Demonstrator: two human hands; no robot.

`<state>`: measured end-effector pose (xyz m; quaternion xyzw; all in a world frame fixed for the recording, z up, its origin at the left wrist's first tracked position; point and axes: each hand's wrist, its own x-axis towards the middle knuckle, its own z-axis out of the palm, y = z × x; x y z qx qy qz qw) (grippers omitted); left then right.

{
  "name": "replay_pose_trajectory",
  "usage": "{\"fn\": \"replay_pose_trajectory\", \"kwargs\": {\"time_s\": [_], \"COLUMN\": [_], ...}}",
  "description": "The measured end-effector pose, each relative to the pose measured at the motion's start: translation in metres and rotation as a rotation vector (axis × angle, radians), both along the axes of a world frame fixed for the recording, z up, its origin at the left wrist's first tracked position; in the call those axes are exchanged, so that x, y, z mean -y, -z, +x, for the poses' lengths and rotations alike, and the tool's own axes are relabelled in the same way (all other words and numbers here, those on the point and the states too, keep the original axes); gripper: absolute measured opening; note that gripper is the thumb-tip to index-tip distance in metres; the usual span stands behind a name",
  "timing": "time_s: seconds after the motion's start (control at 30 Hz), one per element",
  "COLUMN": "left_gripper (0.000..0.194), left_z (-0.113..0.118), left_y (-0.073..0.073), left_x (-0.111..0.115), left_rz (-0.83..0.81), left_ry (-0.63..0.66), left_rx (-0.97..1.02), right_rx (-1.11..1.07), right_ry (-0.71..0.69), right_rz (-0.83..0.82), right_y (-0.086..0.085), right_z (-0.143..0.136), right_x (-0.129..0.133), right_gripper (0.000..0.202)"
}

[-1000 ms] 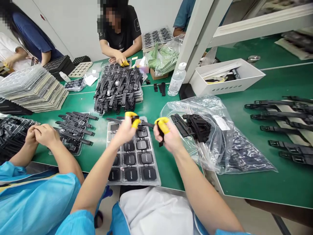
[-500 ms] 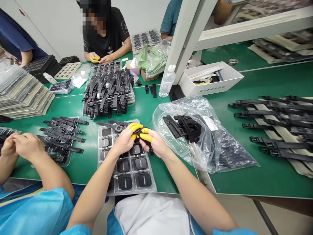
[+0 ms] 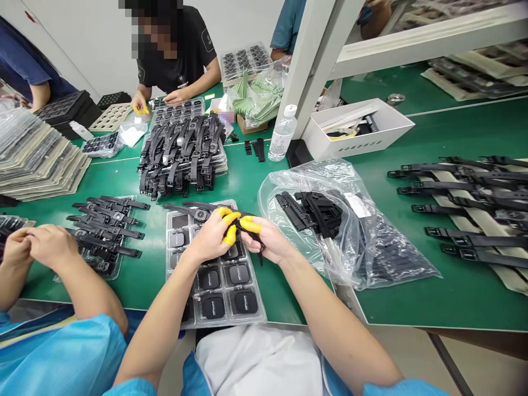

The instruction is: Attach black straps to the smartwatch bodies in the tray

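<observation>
My left hand, with yellow finger cots on its fingertips, pinches a small black watch, most of it hidden by the fingers. Close against it, my right hand grips a black watch strap, whose end hangs below the fingers. Both hands are above a clear plastic tray of square black watch cases in compartments. Watches with straps attached lie across the tray's far end. To the right, loose black straps lie at the mouth of a clear plastic bag.
A pile of strapped watches stands beyond the tray. At left, a co-worker's hands are beside another watch tray. A water bottle, a white box and a white post stand behind the bag. More watches lie at right.
My fingers have shifted around the watch, and the strap end now hangs lower by my right hand. Across the table, a person's yellow-tipped hand has moved left, apart from the other hand.
</observation>
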<state>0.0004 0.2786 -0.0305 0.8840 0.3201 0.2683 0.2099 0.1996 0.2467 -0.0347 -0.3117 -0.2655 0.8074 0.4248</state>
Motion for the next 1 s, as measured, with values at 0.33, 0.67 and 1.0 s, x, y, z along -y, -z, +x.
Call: {"fn": "replay_pose_trajectory", "kwargs": {"time_s": [0.33,0.67,1.0], "left_gripper": [0.041,0.037,0.054], "left_z": [0.001,-0.002,0.015], "left_y": [0.0,0.005,0.003], "left_x": [0.006,0.007,0.005], "left_rz": [-0.004,-0.325,-0.638], "left_ry": [-0.023,-0.072,-0.424], "left_rx": [-0.094,0.204,0.965], "right_rx": [0.051,0.19,0.265], "right_ry": [-0.016,0.03,-0.208], "right_rz": [0.002,0.105,0.034], "right_y": [0.003,0.004,0.002], "right_z": [-0.001,-0.005,0.0], "right_x": [0.004,0.009,0.008], "right_gripper": [0.045,0.049,0.052]}}
